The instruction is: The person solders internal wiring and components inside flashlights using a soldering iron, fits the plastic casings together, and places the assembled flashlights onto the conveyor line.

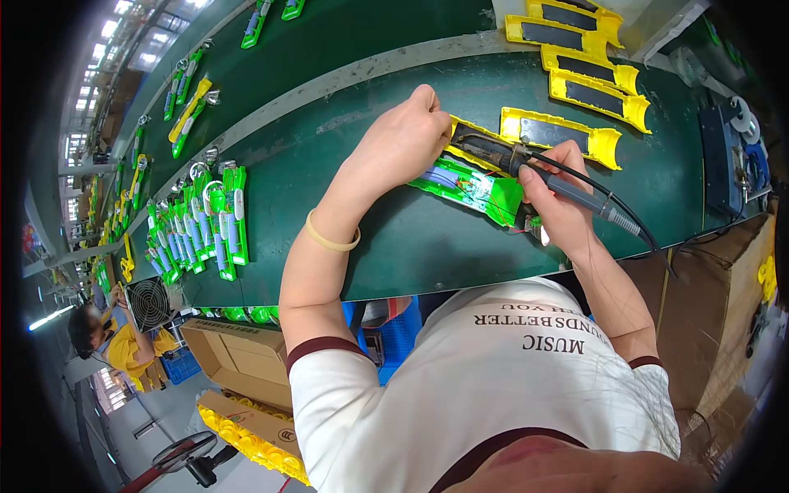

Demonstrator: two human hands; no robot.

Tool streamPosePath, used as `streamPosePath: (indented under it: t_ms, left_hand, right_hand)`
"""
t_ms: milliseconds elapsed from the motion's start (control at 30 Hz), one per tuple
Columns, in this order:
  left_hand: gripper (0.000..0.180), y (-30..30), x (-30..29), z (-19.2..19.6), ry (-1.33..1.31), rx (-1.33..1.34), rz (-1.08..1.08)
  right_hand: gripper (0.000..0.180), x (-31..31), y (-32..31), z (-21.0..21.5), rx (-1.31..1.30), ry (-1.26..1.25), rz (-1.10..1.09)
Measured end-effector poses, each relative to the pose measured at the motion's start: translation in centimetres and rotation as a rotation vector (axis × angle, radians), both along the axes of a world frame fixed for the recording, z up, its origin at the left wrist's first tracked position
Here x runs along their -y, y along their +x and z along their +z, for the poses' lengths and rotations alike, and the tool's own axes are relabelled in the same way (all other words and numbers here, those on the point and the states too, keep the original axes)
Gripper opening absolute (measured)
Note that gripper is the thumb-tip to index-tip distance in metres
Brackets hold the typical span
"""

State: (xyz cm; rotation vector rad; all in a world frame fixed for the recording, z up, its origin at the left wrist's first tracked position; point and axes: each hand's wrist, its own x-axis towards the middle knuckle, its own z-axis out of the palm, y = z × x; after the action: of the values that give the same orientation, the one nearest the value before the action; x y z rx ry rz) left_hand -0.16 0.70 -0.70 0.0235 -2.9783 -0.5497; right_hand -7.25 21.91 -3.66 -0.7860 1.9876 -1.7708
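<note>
Gripped in the right hand [552,193], fingers closed around its dark handle, a soldering iron [526,164] lies with its tip over a green housing [485,193] on the green work surface [394,238]. Curled fingers of the left hand [407,135] press down on the housing's far end, beside a yellow shell [567,131]. More yellow shells [596,86] lie further along the surface, and a batch of green housings [205,226] sits well apart to the left, near a small fan [149,302].
</note>
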Motion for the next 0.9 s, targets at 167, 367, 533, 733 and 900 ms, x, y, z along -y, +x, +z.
streamPosePath:
  t_ms: [167,367,533,733,900]
  left_hand:
    - [0.008,0.1,0.0,0.0,-0.015,0.000,0.003]
    - [0.009,-0.1,0.0,-0.1,-0.012,0.000,0.010]
    - [0.009,-0.1,0.1,-0.2,-0.012,0.015,0.014]
    - [0.009,-0.4,-0.1,-0.2,0.001,0.022,0.019]
    - [0.009,-0.2,-0.1,-0.2,0.015,0.006,0.017]
  right_hand:
    - [0.027,0.0,-0.1,-0.2,-0.026,0.005,0.007]
    - [0.026,0.1,0.1,1.2,-0.096,0.098,0.027]
    - [0.027,0.4,0.1,1.3,-0.084,0.140,0.028]
    - [0.027,-0.4,-0.5,0.4,-0.090,0.110,0.008]
    - [0.019,-3.4,-1.2,0.8,0.139,-0.344,-0.114]
